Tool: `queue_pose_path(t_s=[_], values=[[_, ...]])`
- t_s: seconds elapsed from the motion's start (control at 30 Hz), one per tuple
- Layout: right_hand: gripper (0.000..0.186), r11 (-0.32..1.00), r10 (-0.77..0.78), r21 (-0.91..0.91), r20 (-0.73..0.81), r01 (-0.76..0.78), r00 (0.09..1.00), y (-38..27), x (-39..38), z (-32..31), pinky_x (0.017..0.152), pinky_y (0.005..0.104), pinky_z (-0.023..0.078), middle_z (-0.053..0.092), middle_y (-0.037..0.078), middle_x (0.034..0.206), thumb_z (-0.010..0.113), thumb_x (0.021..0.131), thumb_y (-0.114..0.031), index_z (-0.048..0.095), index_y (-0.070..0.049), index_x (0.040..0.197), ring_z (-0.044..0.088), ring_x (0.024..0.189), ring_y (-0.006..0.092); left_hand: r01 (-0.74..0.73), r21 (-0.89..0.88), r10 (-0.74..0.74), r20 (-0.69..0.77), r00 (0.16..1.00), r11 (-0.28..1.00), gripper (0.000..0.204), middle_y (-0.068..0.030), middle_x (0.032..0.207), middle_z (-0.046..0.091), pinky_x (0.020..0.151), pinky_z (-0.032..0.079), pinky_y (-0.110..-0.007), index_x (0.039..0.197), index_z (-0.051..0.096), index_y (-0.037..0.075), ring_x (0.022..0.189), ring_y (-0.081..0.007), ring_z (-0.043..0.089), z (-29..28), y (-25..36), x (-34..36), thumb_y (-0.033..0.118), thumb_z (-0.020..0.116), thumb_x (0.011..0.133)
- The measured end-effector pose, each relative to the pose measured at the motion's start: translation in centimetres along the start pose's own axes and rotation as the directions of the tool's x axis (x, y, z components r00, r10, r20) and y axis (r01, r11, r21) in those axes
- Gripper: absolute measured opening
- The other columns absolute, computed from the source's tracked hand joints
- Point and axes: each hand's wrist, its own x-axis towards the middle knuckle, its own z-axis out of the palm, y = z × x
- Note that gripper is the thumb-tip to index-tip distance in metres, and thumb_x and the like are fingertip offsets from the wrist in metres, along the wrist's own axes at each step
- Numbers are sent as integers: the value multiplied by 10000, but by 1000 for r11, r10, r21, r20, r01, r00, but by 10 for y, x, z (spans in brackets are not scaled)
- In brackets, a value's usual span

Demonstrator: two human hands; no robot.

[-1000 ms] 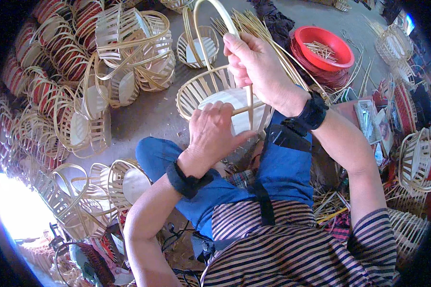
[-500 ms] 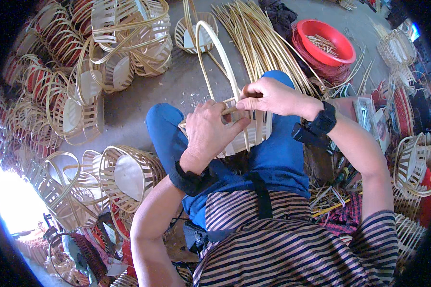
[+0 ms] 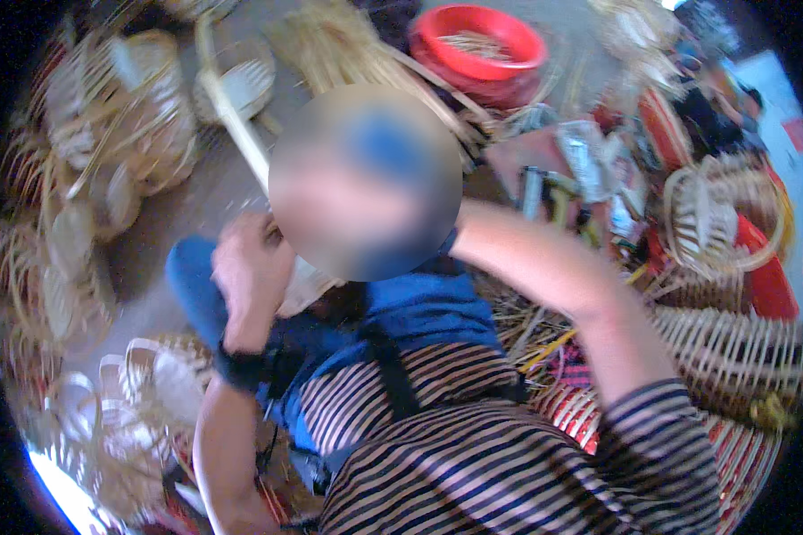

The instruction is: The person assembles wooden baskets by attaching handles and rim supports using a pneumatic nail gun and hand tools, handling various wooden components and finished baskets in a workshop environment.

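The left hand point(image 3: 252, 269) curls its fingers by the basket point(image 3: 307, 290), grip unclear; the right hand's fingers are obscured.

Grey floor point(image 3: 143, 272), crowded all round me
The floor shows in dull grey patches between the piles, and a red basin point(image 3: 535, 62) stands on the far side beside a bundle of straw-coloured sticks point(image 3: 330, 45). To my left, pale baskets point(image 3: 165, 107) are heaped together, their edges smeared by blur. More baskets point(image 3: 156, 388) crowd the floor nearer me on that side. White glare point(image 3: 58, 490) comes in low at the left edge — from a door or a window, I cannot tell. Far to my right, past the jumbled clutter point(image 3: 589, 169), there is a pale bluish surface point(image 3: 781, 125) — too blurred to make out.
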Motion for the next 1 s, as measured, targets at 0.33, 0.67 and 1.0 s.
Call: queue_pose_path(t_s=[0.33, 0.67, 1.0], values=[[409, 666, 550, -266, -454, -696, 700, 111, -226, -77, 727, 368, 390, 506, 191, 879, 608, 657, -234, 456, 14, 945, 487, 834, 320, -125, -104, 109, -146, 983, 987, 278, -102, 668, 506, 607, 376, -332, 679, 525, -2, 665, -247, 471, -8, -7, -8, 252, 630, 634], [395, 285, 823, -205, -449, -936, 349, 189, -277, -90, 641, 400, 420, 537, 230, 802, 579, 683, -287, 485, 58, 852, 531, 733, 344, -214, 49, 220, -188, 957, 976, 285, -94, 680, 508, 614, 378, -334, 689, 556, 32, 689, -246, 478, 0, -1, -11, 292, 644, 612], [129, 664, 628, 96, -610, -741, 484, 300, -309, -112, 452, 253, 394, 509, 53, 604, 554, 654, -77, 488, -9, 741, 498, 494, 129, -212, 78, 221, -155, 963, 974, 321, -62, 650, 457, 584, 341, -345, 669, 545, 54, 697, -234, 447, 15, 17, -16, 353, 638, 598]])
